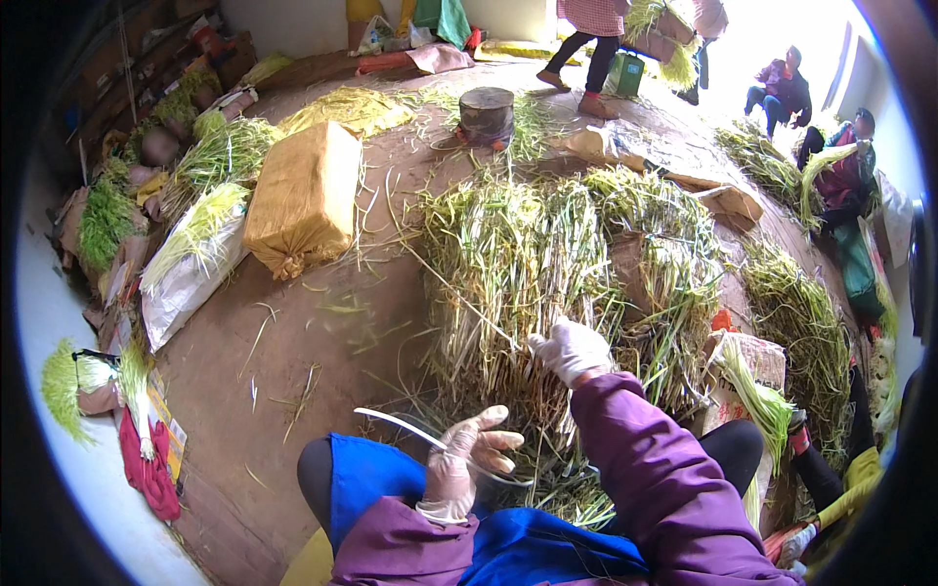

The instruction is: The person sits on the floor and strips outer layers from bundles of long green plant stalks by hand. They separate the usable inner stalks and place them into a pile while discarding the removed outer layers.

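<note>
A large pile of long green and yellowed leafy stalks (506, 271) lies on the floor before me. My right hand (573, 353), in a white glove, reaches onto its near part with the fingers curled; whether stalks are inside the grip is hidden. My left hand (473, 454), in a thin translucent glove, is raised over my blue apron (374, 469), with its fingers apart and partly bent. One pale, thin stalk (399, 423) passes across the left palm and seems to rest by the thumb. More loose stalks lie between my knees.
A wrapped tan bale (304, 194) and a white sack topped with stalks (194, 264) stand left. Beyond the pile is a round stool (486, 117). Pale stalks (755, 388) lie on a sack at right. Several people sit or walk at the back and right; a co-worker's gloved hand (797, 546) shows lower right.
</note>
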{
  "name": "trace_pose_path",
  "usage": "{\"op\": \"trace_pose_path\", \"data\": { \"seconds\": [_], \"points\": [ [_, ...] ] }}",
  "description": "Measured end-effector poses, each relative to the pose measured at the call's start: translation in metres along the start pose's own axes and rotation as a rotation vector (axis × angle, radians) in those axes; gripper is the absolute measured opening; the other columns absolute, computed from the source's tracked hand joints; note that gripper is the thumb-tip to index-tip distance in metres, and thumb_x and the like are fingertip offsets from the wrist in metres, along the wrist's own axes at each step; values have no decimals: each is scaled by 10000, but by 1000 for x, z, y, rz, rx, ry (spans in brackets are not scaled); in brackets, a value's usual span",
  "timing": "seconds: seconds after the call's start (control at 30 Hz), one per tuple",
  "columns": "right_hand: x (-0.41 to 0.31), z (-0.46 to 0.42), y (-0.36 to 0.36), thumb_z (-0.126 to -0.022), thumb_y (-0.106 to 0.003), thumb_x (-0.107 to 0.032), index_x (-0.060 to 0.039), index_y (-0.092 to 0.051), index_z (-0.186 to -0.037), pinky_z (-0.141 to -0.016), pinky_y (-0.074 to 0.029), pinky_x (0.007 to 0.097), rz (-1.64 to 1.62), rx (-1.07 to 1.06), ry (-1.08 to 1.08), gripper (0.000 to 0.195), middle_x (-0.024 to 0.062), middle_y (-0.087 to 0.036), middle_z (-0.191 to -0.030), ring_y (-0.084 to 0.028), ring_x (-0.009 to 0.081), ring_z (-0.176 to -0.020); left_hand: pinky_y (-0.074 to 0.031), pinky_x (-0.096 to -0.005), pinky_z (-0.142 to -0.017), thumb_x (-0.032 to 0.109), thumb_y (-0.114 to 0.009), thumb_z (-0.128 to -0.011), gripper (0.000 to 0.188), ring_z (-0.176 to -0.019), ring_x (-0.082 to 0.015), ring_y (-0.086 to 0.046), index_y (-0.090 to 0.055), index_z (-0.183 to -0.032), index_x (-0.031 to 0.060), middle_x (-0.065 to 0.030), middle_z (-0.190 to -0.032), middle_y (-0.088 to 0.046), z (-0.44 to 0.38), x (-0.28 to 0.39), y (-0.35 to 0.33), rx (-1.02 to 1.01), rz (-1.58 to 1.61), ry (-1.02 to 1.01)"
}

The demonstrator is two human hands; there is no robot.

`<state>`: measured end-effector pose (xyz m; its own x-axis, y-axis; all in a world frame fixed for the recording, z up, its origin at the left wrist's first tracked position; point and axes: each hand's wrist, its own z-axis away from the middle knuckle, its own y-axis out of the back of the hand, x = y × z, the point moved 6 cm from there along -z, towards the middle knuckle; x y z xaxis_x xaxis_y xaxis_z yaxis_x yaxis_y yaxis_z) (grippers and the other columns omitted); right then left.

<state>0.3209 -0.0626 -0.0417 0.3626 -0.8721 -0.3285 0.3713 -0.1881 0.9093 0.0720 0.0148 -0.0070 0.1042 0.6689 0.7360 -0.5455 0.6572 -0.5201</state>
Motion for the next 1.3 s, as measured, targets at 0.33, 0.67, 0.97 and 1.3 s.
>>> {"op": "trace_pose_path", "data": {
  "seconds": [0.33, 0.67, 0.97, 1.3],
  "points": [
    [5, -20, -24, -731, -764, -302, -20, -634, -995, -783, -538, 402, -122, 109, -53, 408, 212, -694, -876, -688, 359, -841, -531, -277, -720, 450, -477, -978, 615, -703, -184, -663, -513, -1285, -81, -198, -984, -700, 6, -4, -12, -132, -85, -2],
    [57, 0, 33, -799, -681, -67, -30, -603, -1031, -707, -519, 253, -1414, -253, -45, 248, 25, -649, -834, -611, 100, -713, -532, -281, -731, 451, -468, -982, 604, -725, -186, -671, -521, -1285, -69, -196, -982, -703, 5, -5, -11, -156, -95, -14],
    [117, 64, 58, -832, -713, -121, -9, -605, -1187, -601, -474, 236, -1152, -279, -49, 388, 25, -676, -886, -612, 107, -694, -545, -293, -715, 417, -461, -992, 565, -728, -199, -679, -534, -1264, -72, -189, -983, -704, 1, -10, -19, -142, -103, 10],
    [184, 72, 39, -906, -667, -174, -7, -670, -1081, -744, -475, 257, -966, 203, -150, 242, 43, -697, -925, -606, 108, -832, -542, -287, -700, 384, -469, -991, 499, -710, -193, -676, -577, -1231, -40, -184, -967, -710, -3, -10, -22, -110, -190, -15]
  ]
}}
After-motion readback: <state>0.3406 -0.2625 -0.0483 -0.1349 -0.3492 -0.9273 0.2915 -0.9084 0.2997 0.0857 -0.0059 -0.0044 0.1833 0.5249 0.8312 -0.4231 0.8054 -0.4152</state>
